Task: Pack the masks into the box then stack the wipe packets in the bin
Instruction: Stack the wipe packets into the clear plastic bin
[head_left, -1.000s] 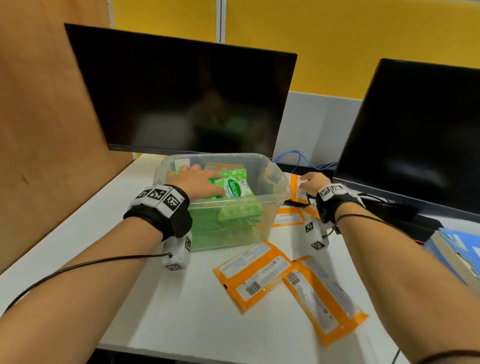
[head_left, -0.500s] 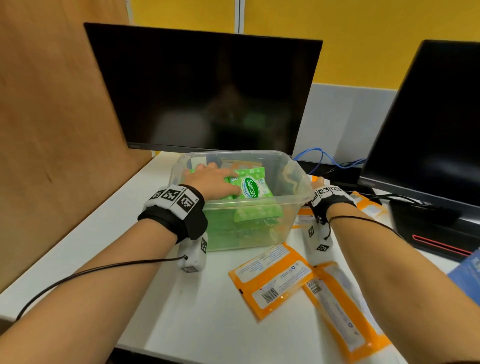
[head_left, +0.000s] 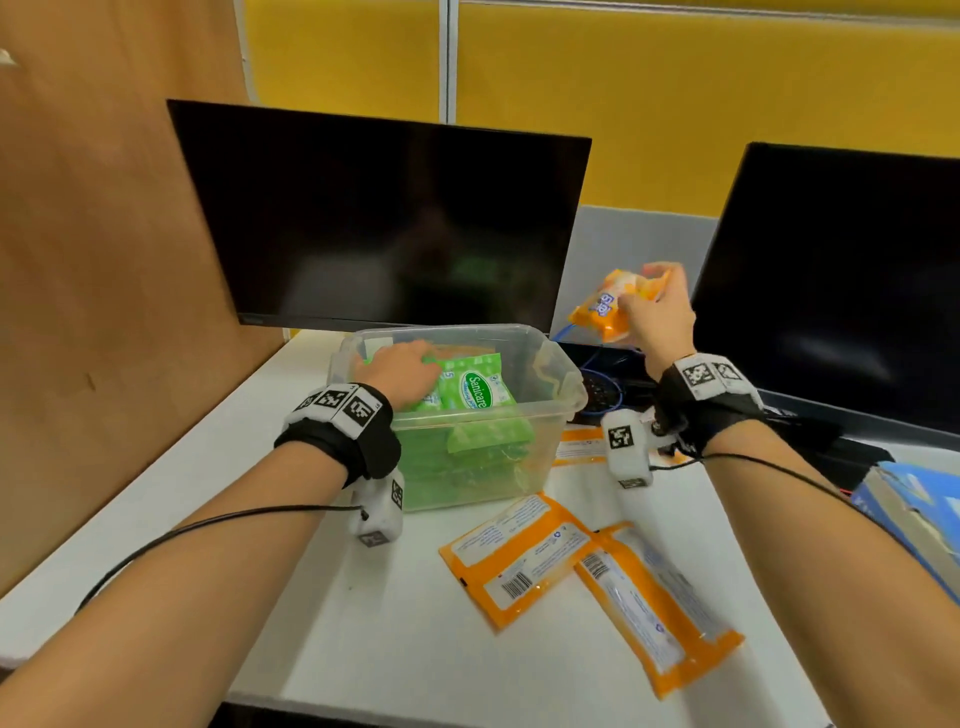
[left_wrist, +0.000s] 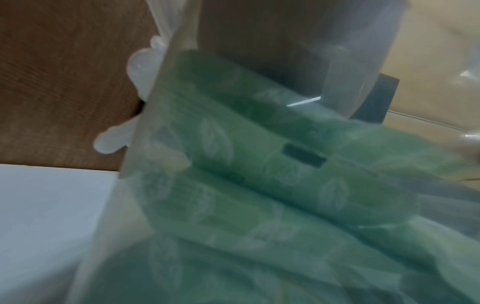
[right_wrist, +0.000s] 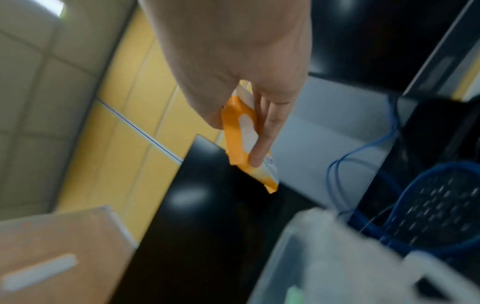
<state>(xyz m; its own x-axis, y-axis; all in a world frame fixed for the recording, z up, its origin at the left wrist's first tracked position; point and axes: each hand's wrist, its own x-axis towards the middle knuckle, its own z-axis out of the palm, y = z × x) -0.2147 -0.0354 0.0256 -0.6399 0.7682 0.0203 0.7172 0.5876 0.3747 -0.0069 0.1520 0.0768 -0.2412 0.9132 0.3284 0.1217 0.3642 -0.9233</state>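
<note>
A clear plastic bin (head_left: 567, 385) stands on the white desk, holding several green wipe packets (head_left: 475, 387). My left hand (head_left: 410, 364) lies inside it, palm down on the top green packets, holding none. The left wrist view shows only green packets (left_wrist: 259, 164) blurred through the bin wall (left_wrist: 155, 102). My right hand (head_left: 649, 296) is raised to the right of the bin and above it, gripping a small orange wipe packet (head_left: 608, 309). In the right wrist view the fingers (right_wrist: 267, 123) curl round that orange packet (right_wrist: 239, 139) above the bin corner (right_wrist: 324, 257).
Two flat orange packets (head_left: 514, 561) (head_left: 654, 608) lie in front of the bin, and another (head_left: 582, 444) lies to its right. A blue box (head_left: 919, 509) sits at the right edge. Two dark monitors (head_left: 384, 223) (head_left: 841, 280) and blue cables (head_left: 602, 384) stand behind. A wooden panel (head_left: 104, 260) bounds the left.
My right hand has risen from the desk beside the bin with the orange packet in its grip. The left hand has stayed on the green packets in the bin.
</note>
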